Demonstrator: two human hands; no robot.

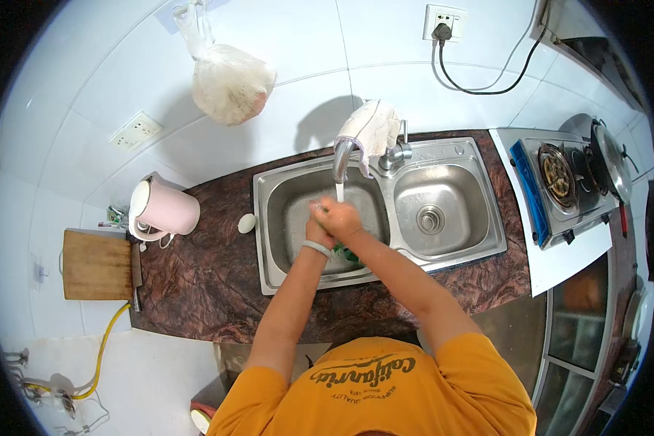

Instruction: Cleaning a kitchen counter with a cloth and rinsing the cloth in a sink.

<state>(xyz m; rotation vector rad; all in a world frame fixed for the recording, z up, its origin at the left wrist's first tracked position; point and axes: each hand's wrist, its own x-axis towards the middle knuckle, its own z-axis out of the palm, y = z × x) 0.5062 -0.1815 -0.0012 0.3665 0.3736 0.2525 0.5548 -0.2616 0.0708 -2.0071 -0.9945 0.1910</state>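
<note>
My left hand (317, 231) and my right hand (342, 217) meet over the larger left basin (289, 196) of a stainless steel double sink. Water (340, 192) runs onto them from the metal faucet (342, 163). Both are closed around a leafy green vegetable (350, 254); a trace of green shows between the fingers, and dark leaves show below, beside my right forearm. My fingers hide most of the stems. A pale band (317, 249) circles my left wrist. Draped over the faucet is a cream cloth (375, 128).
Left of the sink lie a white egg-shaped object (246, 223), a pink electric kettle (171, 208) and a wooden cutting board (98, 265). A filled plastic bag (231, 84) hangs on the wall. The smaller basin (471, 212) and a gas stove (572, 218) with a wok (610, 161) are at right.
</note>
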